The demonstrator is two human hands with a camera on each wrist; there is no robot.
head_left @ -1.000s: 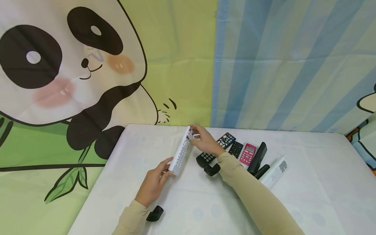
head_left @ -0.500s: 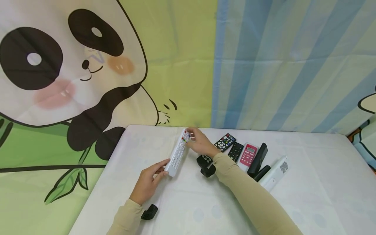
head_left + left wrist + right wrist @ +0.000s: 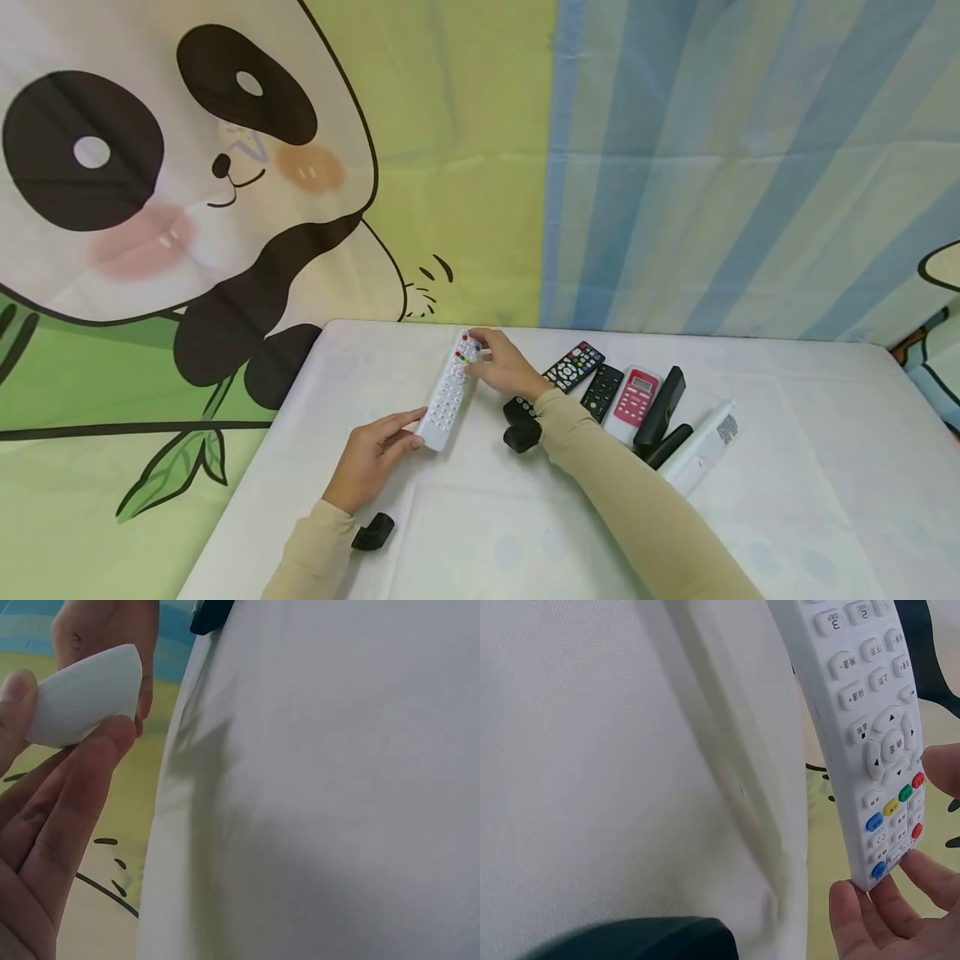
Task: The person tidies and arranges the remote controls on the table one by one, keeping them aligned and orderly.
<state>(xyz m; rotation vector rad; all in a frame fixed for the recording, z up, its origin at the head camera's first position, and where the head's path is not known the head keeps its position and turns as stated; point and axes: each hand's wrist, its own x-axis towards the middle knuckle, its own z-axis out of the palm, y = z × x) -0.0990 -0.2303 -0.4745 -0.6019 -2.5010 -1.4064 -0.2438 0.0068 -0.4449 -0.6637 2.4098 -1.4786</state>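
The left hand has a narrow grip on the near end of a white remote, its thumb and fingers on opposite sides of the casing; the right hand has an equally narrow grip at the far end, thumb along one edge and fingertips at the tip by the coloured keys. The remote slants between the two hands, key side up, and seems raised off the white-covered bench. It should prove light and stiff, a smooth plastic shell that could slide under dry fingers but would likely survive a short drop. The long side edges and the two ends look best to hold, since the keys fill most of the face and would probably give under a thumb. Just beyond the right wrist lie a black remote with coloured keys, a smaller black remote, a red-and-white remote, and, farther right, a white item with a printed code.
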